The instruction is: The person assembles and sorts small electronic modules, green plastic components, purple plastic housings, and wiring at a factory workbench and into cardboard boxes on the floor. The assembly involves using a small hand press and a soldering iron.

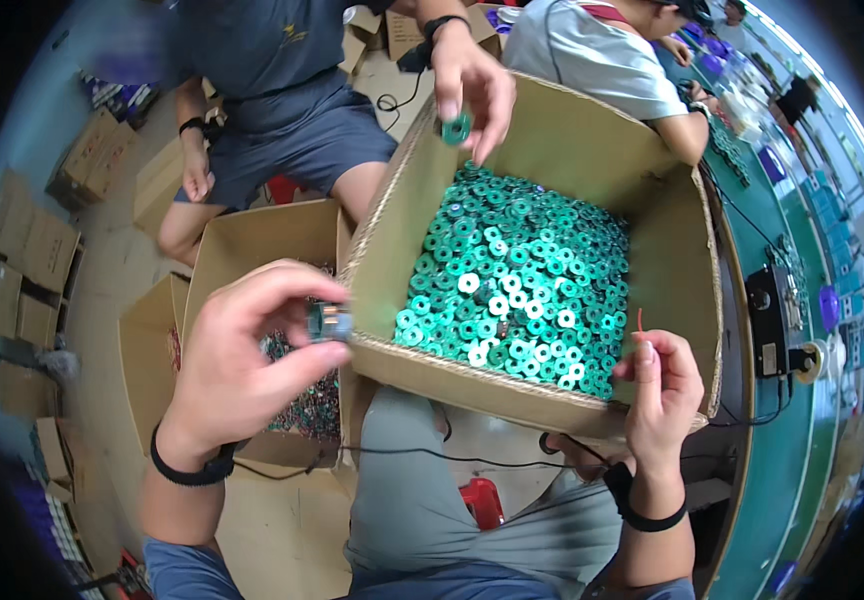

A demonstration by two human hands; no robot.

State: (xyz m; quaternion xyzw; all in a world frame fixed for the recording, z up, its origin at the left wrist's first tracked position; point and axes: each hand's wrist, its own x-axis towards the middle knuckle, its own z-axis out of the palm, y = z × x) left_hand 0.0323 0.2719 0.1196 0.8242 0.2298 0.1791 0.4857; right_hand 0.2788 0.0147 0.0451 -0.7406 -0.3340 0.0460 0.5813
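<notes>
My left hand (237, 355) pinches a small green coil part (329, 322) between thumb and fingers, just left of a large cardboard box (667, 250) that rests on my lap. The box holds several green ring-shaped coils (517, 275). My right hand (662, 385) is at the box's near right corner, fingers closed on a thin red wire (639, 320). Across the box, another person's hand (472, 80) holds one green coil (456, 128) above the pile.
A lower open carton (242, 245) with darker coil parts sits on the floor to my left. More cartons (32, 250) are stacked at far left. A green workbench (792, 330) with a black device runs along the right. A red stool (482, 500) is below my knees.
</notes>
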